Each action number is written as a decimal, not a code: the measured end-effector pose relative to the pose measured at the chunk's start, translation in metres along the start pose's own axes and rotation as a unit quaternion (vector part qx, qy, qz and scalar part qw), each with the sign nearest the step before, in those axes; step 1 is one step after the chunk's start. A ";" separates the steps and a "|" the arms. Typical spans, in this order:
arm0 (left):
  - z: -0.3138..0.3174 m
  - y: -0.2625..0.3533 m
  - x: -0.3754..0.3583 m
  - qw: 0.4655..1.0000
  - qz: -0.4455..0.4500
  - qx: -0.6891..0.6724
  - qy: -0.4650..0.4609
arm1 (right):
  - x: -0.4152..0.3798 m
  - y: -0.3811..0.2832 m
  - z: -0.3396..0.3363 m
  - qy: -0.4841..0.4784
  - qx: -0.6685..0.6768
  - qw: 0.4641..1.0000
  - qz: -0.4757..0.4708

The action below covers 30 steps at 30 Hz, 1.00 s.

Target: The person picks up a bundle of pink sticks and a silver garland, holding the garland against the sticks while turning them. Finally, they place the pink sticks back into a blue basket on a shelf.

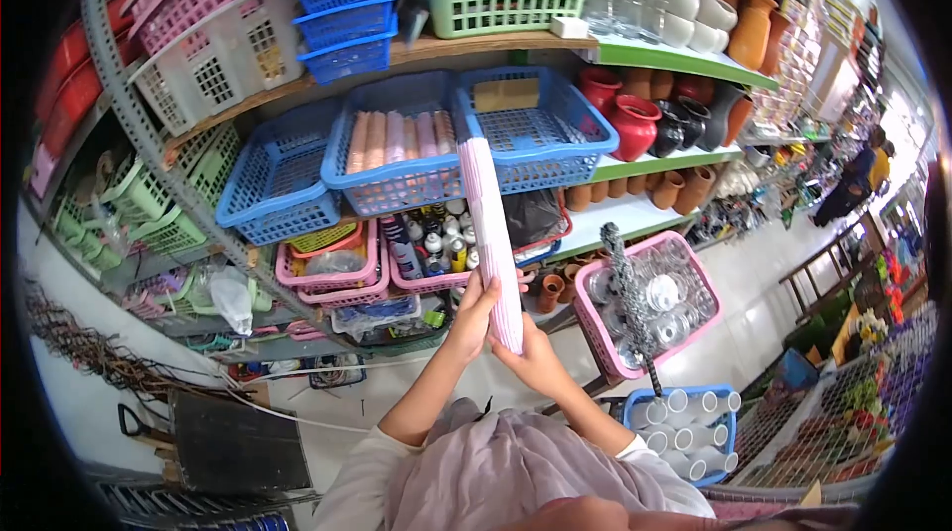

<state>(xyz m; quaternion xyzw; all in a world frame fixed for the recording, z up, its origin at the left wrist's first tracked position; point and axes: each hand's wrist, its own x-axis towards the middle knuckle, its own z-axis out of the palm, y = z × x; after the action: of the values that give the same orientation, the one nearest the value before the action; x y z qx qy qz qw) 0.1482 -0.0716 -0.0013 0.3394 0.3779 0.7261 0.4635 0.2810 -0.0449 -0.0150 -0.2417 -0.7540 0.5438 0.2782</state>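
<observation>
Both my hands are on a long, pale pink, finely ribbed roll (pixel 490 234) that looks like crepe paper. It is held tilted, its far end over the blue baskets and its near end by my chest. My left hand (pixel 470 321) wraps the roll's left side, with fingertips showing on the far side. My right hand (pixel 534 354) grips the lower end from the right. Beyond the roll, a blue basket (pixel 359 192) on the shelf holds several similar rolls (pixel 397 140) in peach, pink and lilac.
Blue baskets (pixel 270 216) flank the one with rolls. Red and black pots (pixel 635 126) stand at right. A pink basket of glassware (pixel 617 357), with a dark tinsel-like strand (pixel 635 308) across it, and a blue basket of tubes (pixel 732 440) are on my right. Two people (pixel 855 179) stand far back.
</observation>
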 end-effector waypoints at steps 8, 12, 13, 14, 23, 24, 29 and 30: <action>-0.054 0.058 0.073 0.999 0.000 0.029 0.040 | 0.098 -0.025 0.016 -0.090 0.165 0.982 0.020; -0.116 0.092 0.143 1.000 -0.016 0.001 0.010 | 0.152 -0.050 0.009 -0.126 0.200 0.970 0.060; -0.123 0.111 0.157 0.999 -0.034 -0.008 -0.021 | 0.171 -0.050 0.008 -0.127 0.200 0.969 0.074; -0.128 0.128 0.170 0.997 -0.052 -0.018 -0.053 | 0.186 -0.055 0.008 -0.109 0.188 0.973 0.075; -0.184 0.161 0.300 0.968 -0.052 0.243 0.034 | 0.327 -0.072 0.017 -0.131 0.197 0.957 0.165; -0.190 0.163 0.306 0.968 -0.054 0.242 0.032 | 0.339 -0.070 0.020 -0.143 0.207 0.953 0.169; -0.226 0.163 0.325 0.956 -0.155 0.250 0.022 | 0.373 -0.069 0.032 -0.200 0.016 0.964 0.177; -0.228 0.163 0.324 0.956 -0.178 0.232 0.020 | 0.377 -0.068 0.033 -0.199 0.015 0.963 0.179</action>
<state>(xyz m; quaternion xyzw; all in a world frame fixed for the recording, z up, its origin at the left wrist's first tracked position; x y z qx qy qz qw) -0.2219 0.1298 0.0753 0.3501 0.5993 0.5310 0.4862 -0.0207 0.1639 0.1001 -0.2556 -0.7302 0.6332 0.0244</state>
